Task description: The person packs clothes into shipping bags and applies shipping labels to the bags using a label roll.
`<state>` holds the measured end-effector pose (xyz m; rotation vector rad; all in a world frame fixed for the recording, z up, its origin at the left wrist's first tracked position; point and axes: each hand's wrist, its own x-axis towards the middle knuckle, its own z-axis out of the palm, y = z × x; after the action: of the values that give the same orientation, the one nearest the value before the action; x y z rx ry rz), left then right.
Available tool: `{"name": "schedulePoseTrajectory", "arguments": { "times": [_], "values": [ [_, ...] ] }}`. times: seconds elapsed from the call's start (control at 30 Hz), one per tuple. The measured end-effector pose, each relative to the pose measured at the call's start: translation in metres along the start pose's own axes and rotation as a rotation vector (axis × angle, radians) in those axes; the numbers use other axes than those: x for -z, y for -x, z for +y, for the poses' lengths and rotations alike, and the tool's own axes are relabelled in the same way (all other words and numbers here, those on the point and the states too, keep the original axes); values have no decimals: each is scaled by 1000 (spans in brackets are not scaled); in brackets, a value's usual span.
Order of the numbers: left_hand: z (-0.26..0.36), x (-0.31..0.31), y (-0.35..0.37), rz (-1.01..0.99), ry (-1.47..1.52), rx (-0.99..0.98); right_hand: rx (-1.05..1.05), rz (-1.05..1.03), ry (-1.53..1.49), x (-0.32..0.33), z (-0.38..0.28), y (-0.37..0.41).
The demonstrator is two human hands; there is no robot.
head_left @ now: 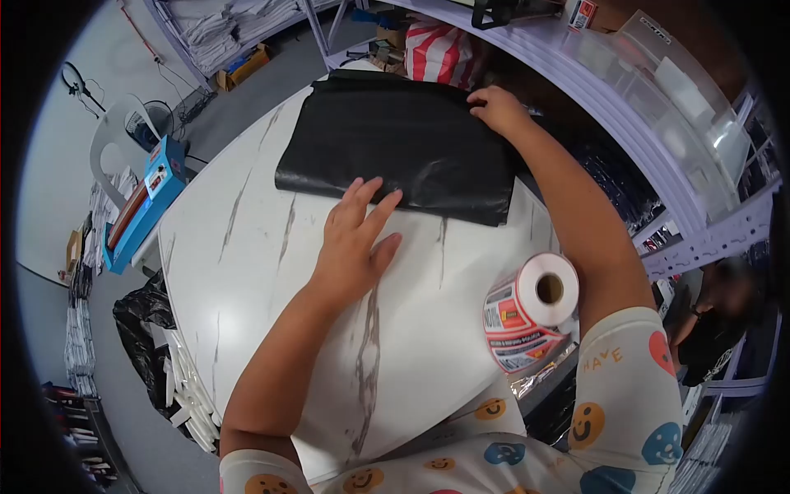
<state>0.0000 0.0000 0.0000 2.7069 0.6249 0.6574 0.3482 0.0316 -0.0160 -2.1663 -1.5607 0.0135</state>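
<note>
Black sheeting (395,144) under 2 hands

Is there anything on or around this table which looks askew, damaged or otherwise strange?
Nothing looks spilled. The label roll sits at the edge of the table, its printed strip loose, so it looks easy to knock off. Left of the table, crumpled black plastic lies against an untidy heap of white pieces.

Here on the table (247,288): plastic sheet (395,140) across the far side | label roll (531,317) down by the right edge | off left, box (148,206) beside a chair (105,152) | sack (440,53) beyond the far edge | shelf (609,103) running along the right.
</note>
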Motion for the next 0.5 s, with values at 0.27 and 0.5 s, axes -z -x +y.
{"name": "schedulePoseTrajectory", "arguments": {
  "times": [0.27,0.5],
  "values": [
    [-8,-25,-19,4,-47,52,96,208,132,-19,3,-24],
    [-9,-25,-18,133,73,102,291,380,-48,32,-49,2]
  ]
}}
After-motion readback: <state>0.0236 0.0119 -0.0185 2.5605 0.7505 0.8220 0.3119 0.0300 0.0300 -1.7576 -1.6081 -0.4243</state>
